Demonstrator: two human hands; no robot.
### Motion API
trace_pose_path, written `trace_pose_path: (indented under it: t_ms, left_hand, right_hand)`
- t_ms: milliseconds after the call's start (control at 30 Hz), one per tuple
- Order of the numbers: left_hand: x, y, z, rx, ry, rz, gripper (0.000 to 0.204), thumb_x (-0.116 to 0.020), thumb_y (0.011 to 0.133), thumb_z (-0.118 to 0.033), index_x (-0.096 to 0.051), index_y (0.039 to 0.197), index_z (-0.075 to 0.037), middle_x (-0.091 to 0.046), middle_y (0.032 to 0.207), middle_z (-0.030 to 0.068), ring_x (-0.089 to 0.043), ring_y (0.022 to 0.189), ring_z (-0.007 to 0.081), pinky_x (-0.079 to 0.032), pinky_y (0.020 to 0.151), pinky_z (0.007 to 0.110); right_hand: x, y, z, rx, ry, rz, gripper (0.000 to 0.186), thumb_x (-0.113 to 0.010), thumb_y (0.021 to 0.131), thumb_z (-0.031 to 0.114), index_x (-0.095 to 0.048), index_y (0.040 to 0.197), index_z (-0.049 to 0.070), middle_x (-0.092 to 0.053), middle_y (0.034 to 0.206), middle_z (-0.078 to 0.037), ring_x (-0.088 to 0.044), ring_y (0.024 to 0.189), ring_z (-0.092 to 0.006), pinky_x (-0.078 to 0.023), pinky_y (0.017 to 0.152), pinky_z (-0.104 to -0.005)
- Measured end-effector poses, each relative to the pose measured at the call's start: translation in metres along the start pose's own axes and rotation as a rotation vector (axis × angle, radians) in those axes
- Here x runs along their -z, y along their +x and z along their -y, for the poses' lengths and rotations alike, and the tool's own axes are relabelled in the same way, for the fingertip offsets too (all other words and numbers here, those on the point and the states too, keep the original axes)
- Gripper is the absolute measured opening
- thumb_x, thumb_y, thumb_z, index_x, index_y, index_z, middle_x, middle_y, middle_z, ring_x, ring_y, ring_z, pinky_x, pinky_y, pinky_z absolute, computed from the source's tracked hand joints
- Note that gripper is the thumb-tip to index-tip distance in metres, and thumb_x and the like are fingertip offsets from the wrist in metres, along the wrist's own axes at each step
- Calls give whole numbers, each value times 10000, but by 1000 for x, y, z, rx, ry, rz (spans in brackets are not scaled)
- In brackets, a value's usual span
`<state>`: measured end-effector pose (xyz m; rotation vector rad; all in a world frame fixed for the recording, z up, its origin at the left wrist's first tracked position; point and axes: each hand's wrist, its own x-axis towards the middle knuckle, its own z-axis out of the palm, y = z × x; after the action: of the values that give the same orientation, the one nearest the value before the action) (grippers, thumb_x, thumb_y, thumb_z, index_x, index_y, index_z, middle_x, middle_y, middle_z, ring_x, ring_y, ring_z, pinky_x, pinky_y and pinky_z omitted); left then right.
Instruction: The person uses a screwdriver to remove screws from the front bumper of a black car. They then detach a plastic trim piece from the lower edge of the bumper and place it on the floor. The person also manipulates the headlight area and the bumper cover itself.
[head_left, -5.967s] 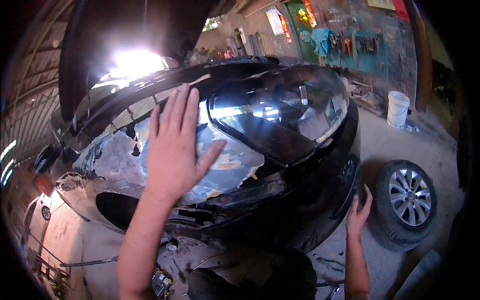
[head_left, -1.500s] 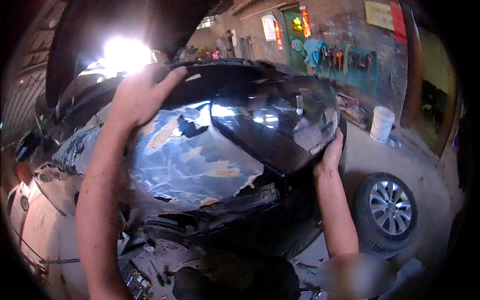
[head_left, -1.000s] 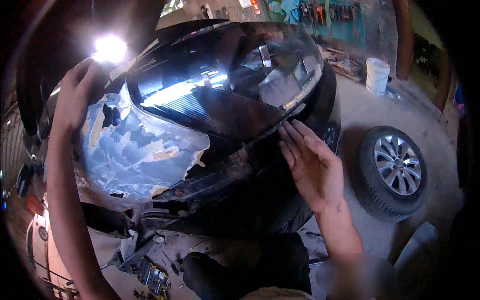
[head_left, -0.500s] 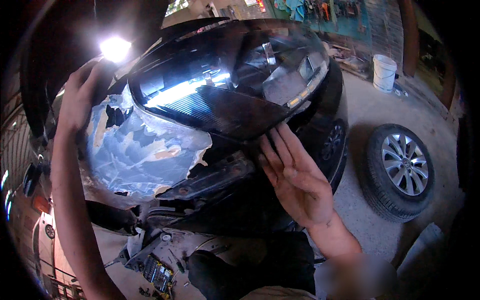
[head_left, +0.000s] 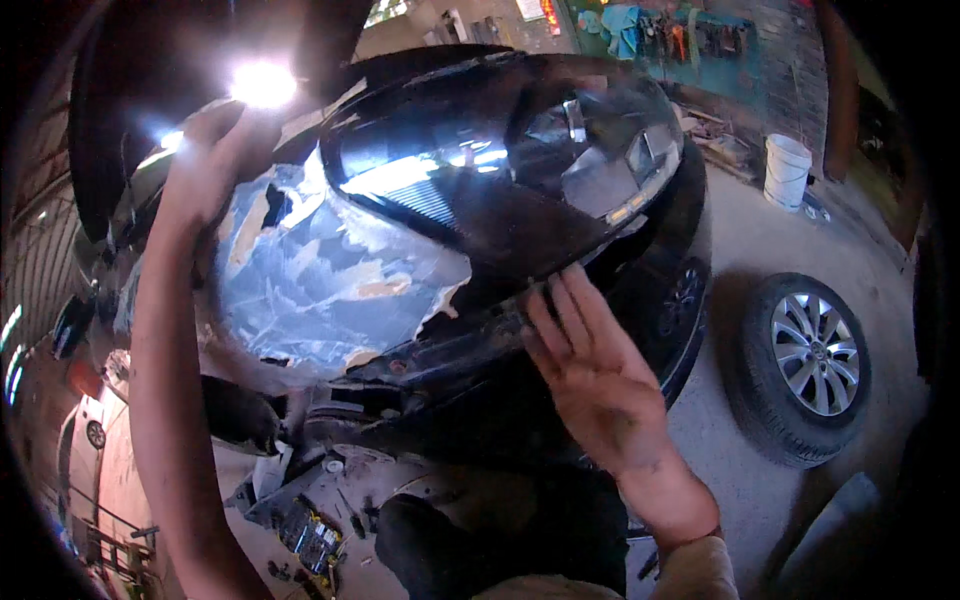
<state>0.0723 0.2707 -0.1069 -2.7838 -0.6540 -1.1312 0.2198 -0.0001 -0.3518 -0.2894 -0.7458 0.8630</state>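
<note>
A black car front with a dark headlight (head_left: pixel 470 170) fills the middle. Beside the lamp lies a patched fender (head_left: pixel 330 290), grey and filler-streaked, with ragged paint edges. My left hand (head_left: pixel 210 160) is at the fender's upper edge by a bright glare, fingers curled and shadowed; what they grip is unclear. My right hand (head_left: pixel 600 380) is open, palm up, fingers slightly bent, with its fingertips at the underside of the headlight's lower edge.
A loose wheel (head_left: pixel 800 370) lies on the floor at right, a white bucket (head_left: pixel 785 175) behind it. Tools and a tool case (head_left: pixel 310 540) lie below the car. A raised dark hood (head_left: pixel 150 70) is overhead at left; a tool board (head_left: pixel 690 55) hangs behind.
Since six seconds ago, my left hand has moved from flat on the fender to its upper edge. My right hand has risen and shifted left to beneath the headlight, palm now upward.
</note>
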Motion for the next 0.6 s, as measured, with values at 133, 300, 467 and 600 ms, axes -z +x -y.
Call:
trace_pose_path:
  t_ms: [133, 300, 467, 600]
  left_hand:
    - [2, 0, -4, -47, 42, -10, 470, -513, 954, -357, -617, 1168, 49, -649, 1109, 132, -580, 1027, 170, -414, 947, 290]
    - [-1, -4, 1, -264, 215, -82, 484, -487, 954, -389, -630, 1135, 38, -675, 1011, 141, -611, 921, 184, -449, 868, 302]
    - [-2, -13, -14, -76, 248, -143, 481, -456, 956, -431, -640, 1138, -25, -684, 1012, 156, -638, 925, 239, -458, 869, 333]
    - [-4, -28, -29, -62, 234, -175, 530, -467, 944, -479, -606, 1214, -44, -620, 1186, 198, -600, 1087, 342, -445, 941, 370]
  right_hand:
    - [6, -1, -1, 17, -42, 4, 913, -555, 745, 102, -77, 1520, 35, -82, 1592, -136, -112, 1468, -268, -51, 1178, -409]
    - [7, -6, -12, 51, -284, 19, 848, -546, 795, 110, -104, 1514, 22, -99, 1583, -167, -105, 1467, -293, -78, 1175, -419]
    - [-6, -13, -23, 453, -1487, 35, 702, -531, 886, 155, -200, 1466, -61, -133, 1524, -309, -185, 1421, -418, -149, 1144, -488]
    - [-21, 7, -22, 567, -1898, -7, 739, -590, 879, 271, -250, 1460, -36, -229, 1512, -260, -230, 1405, -402, -173, 1129, -519]
